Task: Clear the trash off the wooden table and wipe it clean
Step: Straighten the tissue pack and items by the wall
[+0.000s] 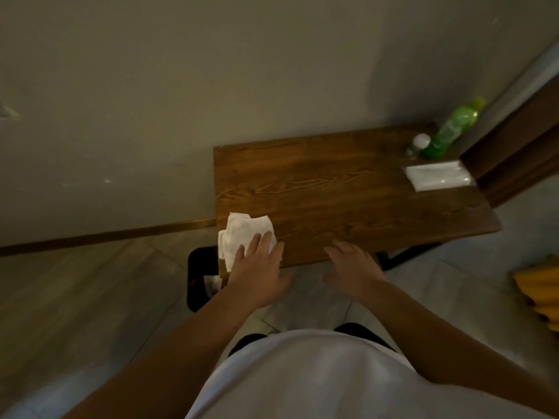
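Note:
A small wooden table (348, 189) stands against the wall. On its near left corner lies a white cloth (242, 234), partly hanging over the edge. My left hand (260, 273) presses flat on the cloth with straight fingers. My right hand (352, 267) rests with relaxed fingers on the table's front edge and holds nothing. A green plastic bottle (450, 131) and a small clear bottle with a white cap (419, 143) stand at the far right corner. A clear packet of white items (438, 176) lies just in front of them.
A black bin (199, 279) sits on the floor under the table's left corner, with something white inside. A dark wooden door frame (520, 152) borders the table on the right. A yellow object (541, 294) lies on the floor at the right.

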